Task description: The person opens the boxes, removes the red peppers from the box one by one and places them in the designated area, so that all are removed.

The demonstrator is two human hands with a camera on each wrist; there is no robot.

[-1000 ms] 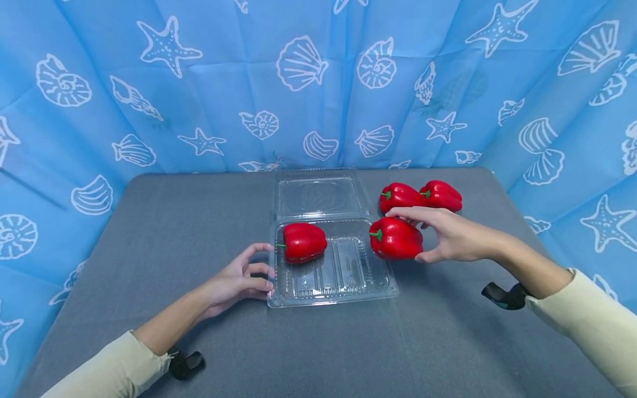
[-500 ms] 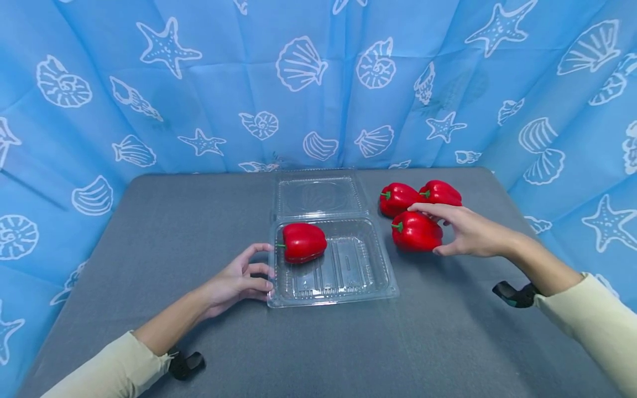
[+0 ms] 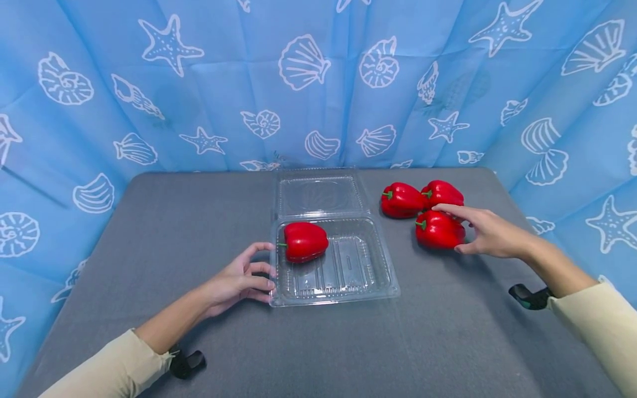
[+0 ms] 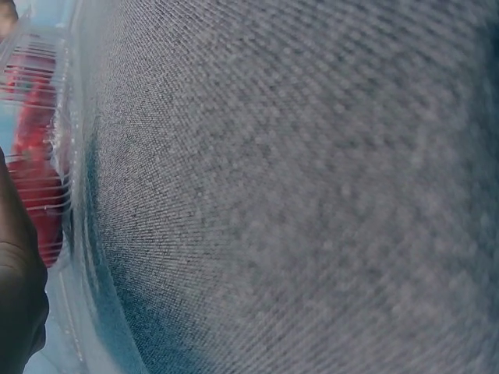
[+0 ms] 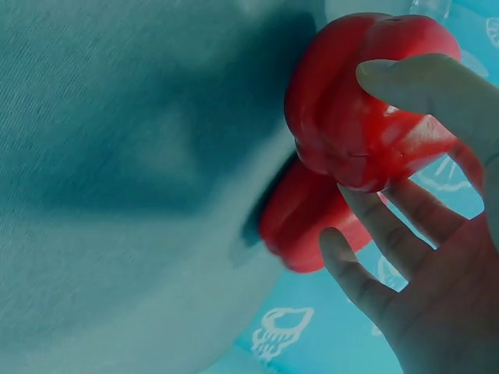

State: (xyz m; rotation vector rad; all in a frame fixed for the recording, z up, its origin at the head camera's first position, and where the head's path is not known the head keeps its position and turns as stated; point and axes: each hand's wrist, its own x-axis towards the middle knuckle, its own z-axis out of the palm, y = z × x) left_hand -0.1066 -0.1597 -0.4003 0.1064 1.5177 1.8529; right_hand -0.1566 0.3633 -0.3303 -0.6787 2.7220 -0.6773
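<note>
My right hand (image 3: 490,232) holds a red bell pepper (image 3: 439,230) between thumb and fingers, to the right of the clear plastic clamshell container (image 3: 348,298). In the right wrist view the thumb lies across the held pepper (image 5: 343,101), and another pepper (image 5: 304,218) shows behind it. My left hand (image 3: 239,282) rests at the container's left edge, fingers touching the rim. One red bell pepper (image 3: 306,242) lies in the container's left part, its green stem pointing left. Through the container wall, the left wrist view shows blurred red pepper (image 4: 39,164).
Two more red bell peppers, a left one (image 3: 401,200) and a right one (image 3: 443,193), lie side by side at the back right. The container's lid (image 3: 320,193) lies folded back. A blue shell-patterned curtain (image 3: 308,83) hangs behind the grey table (image 3: 199,210).
My right hand has moved right with the bell pepper, from over the container's right edge toward the two peppers at the back right. My left hand has stayed at the container's edge.
</note>
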